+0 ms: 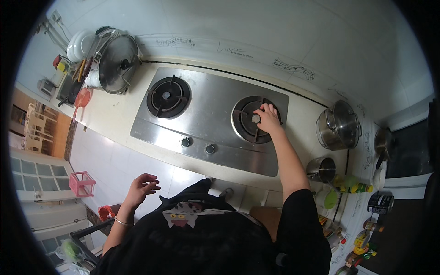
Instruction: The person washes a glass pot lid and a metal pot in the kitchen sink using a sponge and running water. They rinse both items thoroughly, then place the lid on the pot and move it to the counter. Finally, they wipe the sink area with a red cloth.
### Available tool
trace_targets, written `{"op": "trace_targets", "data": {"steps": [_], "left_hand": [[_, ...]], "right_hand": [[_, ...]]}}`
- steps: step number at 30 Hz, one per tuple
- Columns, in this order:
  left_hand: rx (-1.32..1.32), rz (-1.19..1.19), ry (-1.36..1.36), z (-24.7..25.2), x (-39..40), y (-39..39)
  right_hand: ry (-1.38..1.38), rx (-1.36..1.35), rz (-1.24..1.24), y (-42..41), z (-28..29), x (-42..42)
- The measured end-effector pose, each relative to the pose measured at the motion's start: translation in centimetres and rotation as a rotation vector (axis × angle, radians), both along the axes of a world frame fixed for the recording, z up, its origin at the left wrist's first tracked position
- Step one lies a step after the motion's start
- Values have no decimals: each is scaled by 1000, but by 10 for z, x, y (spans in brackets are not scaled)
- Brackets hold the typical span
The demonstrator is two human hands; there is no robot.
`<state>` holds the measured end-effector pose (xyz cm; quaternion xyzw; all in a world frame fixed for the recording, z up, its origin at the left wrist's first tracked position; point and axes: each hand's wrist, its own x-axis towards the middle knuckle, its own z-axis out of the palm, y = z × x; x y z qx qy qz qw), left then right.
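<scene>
A stainless steel two-burner gas cooktop (202,103) lies across the counter before me. My right hand (269,118) reaches over the right burner (242,125), its thumb and fingers around the edge of the round centre cap (256,118); whether it grips the cap is hard to tell. The left burner (166,95) has a black pan support on it. Two control knobs (185,142) sit near the cooktop's front edge. My left hand (144,187) hangs in the air in front of the counter, fingers apart and holding nothing.
A big lidded pot (338,125) and a small saucepan (321,169) stand at the right, near bottles (359,188). At the left are a large pan lid (117,65), white plates (81,45) and a red strainer (83,97). A pink rack (82,184) is on the floor.
</scene>
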<state>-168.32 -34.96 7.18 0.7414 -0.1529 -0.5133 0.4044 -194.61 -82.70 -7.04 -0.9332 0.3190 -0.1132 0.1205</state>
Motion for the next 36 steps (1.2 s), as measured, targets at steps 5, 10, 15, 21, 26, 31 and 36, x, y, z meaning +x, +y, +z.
{"op": "trace_targets", "data": {"steps": [5, 10, 15, 21, 26, 31, 36], "left_hand": [[12, 33, 10, -5, 0, 8], [18, 25, 8, -6, 0, 7], [7, 11, 21, -6, 0, 2], [4, 0, 19, -5, 2, -1], [4, -13, 11, -5, 3, -3], [5, -19, 8, -3, 4, -5], [3, -17, 9, -5, 9, -2]], "right_hand": [[16, -20, 5, -3, -5, 4], [2, -48, -116, 2, -9, 0], [-16, -78, -165, 4, -13, -3], [-18, -80, -215, 6, -16, -7], [9, -84, -232, 5, -19, -7], [47, -77, -264, 5, -21, -4], [65, -81, -296, 7, -20, -3]]}}
